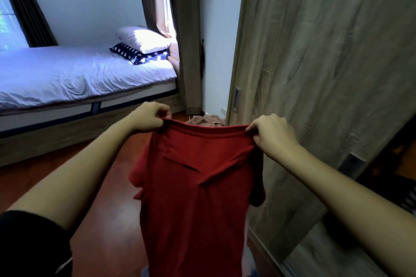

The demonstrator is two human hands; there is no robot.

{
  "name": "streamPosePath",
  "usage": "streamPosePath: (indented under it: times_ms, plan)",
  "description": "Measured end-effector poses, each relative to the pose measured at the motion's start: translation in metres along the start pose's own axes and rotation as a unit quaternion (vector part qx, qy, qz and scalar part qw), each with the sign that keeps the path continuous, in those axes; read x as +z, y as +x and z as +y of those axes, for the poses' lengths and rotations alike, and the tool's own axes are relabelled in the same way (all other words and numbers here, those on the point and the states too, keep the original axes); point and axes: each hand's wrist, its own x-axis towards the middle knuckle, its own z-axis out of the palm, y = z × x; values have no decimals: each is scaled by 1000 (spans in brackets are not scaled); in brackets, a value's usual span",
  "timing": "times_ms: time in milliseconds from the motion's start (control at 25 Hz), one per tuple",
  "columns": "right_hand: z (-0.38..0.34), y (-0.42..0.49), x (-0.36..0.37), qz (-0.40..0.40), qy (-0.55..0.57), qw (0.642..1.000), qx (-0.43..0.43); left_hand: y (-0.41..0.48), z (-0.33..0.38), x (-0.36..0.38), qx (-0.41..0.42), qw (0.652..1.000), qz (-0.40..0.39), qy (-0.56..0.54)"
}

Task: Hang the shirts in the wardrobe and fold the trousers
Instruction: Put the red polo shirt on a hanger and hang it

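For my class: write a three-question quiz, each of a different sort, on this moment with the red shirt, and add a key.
1. True or false: both hands grip the red shirt.
2. What lies on the floor just beyond the shirt's top edge? A) pinkish-beige cloth B) a hanger C) a shoe
3. Fill in: the white pillow rests on a dark pillow patterned with ____.

Key
1. True: the left hand and right hand each pinch a top corner, so the shirt hangs open between them.
2. A: the cloth.
3. Stars.
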Motion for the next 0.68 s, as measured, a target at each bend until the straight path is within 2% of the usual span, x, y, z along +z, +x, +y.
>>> streamPosePath:
  times_ms: [120, 240, 320, 440, 520, 600, 680]
  plan:
    - [24, -34, -42, 54, 5, 998, 42, -7, 62, -28, 75, 990, -15, -120]
    - [52, -57, -100, 105, 122, 983, 85, -6, 127, -46, 109, 942, 21, -316]
    - [71, -79, -142, 142, 121, 973, 134, -6, 180, -55, 138, 910, 34, -390]
    - [107, -119, -197, 183, 18, 964, 193, -5, 257, -57, 223, 886, 19, -406]
    - [131, -145, -215, 169, -23, 970, 173, -1, 290, -50, 269, 873, -7, -407]
    - [158, -178, -229, 159, -8, 975, 158, 10, 320, -36, 298, 863, -40, -406]
    - [180, -209, -239, 167, 63, 968, 175, 18, 353, -17, 307, 865, -61, -391]
